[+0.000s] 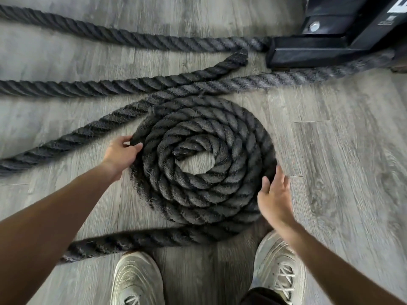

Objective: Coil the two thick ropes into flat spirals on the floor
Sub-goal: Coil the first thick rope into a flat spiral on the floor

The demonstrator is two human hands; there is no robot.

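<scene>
A thick dark grey rope lies wound in a flat spiral (202,159) of several turns on the wood-look floor, its inner end at the centre. My left hand (122,151) grips the outer turn at the spiral's left edge. My right hand (274,194) is open, fingers spread, at the spiral's right edge, touching or nearly touching the rope. A loose stretch of rope (136,241) runs from under the spiral toward the lower left. More rope lengths (110,84) stretch straight across the floor behind the spiral toward the left.
A black metal equipment base (330,47) with a bolt stands at the upper right, with rope passing around it. My two white sneakers (136,280) stand just below the spiral. Grey plank floor (341,150) spreads to the right.
</scene>
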